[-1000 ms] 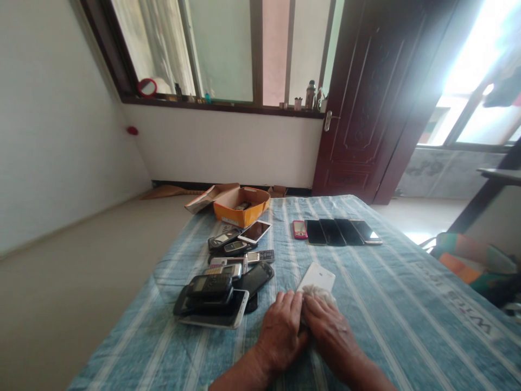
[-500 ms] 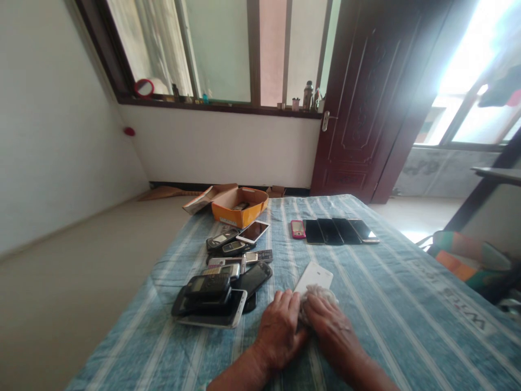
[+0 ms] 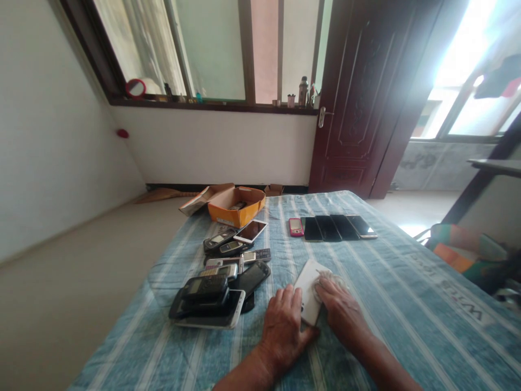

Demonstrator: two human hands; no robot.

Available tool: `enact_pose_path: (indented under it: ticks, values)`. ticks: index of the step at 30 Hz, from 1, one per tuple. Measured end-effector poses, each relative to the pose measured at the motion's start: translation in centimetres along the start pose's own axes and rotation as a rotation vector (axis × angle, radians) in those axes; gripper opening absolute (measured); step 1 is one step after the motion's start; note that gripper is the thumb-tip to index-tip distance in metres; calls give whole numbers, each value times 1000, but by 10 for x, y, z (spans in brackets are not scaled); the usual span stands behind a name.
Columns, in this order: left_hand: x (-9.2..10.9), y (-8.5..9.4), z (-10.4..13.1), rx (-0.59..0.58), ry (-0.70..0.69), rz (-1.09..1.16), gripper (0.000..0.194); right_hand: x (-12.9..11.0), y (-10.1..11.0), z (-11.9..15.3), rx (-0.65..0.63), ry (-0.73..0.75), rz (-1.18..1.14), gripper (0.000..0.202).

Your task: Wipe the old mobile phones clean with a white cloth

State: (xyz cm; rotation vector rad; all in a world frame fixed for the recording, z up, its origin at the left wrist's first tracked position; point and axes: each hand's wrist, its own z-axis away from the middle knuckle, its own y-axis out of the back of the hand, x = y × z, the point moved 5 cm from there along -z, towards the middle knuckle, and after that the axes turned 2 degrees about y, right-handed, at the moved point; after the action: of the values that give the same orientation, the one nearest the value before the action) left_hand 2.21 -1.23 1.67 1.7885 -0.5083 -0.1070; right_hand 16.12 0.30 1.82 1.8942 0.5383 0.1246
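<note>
A white phone (image 3: 311, 308) lies on the cloth-covered surface in front of me, plain pale side up. My left hand (image 3: 281, 320) grips its left edge, with the fingers along the side and the thumb at the near end. Under the fingers of my right hand (image 3: 342, 305) is a crumpled, pale cloth (image 3: 337, 281), pressed on the far right part of the phone. Just left of my hands is a loose pile of old phones, with a large silver-edged phone (image 3: 232, 312) at its near side and a black phone (image 3: 204, 289) on top.
An orange cardboard box (image 3: 239, 215) with its lid open stands behind the pile, some phones inside. To the far right, several dark phones (image 3: 330, 228) lie in a row beside a small pink phone (image 3: 296, 227). The blue striped tablecloth (image 3: 378, 293) covers the surface.
My right hand has slid the cloth away from my left hand, to the far right of the phone, uncovering more of its near part. My left hand stays at the left edge.
</note>
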Motion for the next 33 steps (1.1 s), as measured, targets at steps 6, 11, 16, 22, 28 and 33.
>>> enact_pose_path:
  ticks: [6,11,16,22,28,33]
  values:
    - [-4,-7,-3,-25,27,49,68,-26,-16,8,-5,164,-86,44]
    - [-4,-6,-4,3,32,63,66,-30,-17,4,-46,178,-89,43]
    - [3,5,-9,13,53,77,57,-6,-8,-5,-119,-3,-49,40]
    - [5,9,-10,47,16,61,63,17,-2,-7,-42,-92,-19,48]
    - [-3,11,-10,119,-18,151,52,-5,-1,5,192,83,-78,43]
    - [-6,19,-12,97,-13,203,23,-25,0,12,418,235,-103,43]
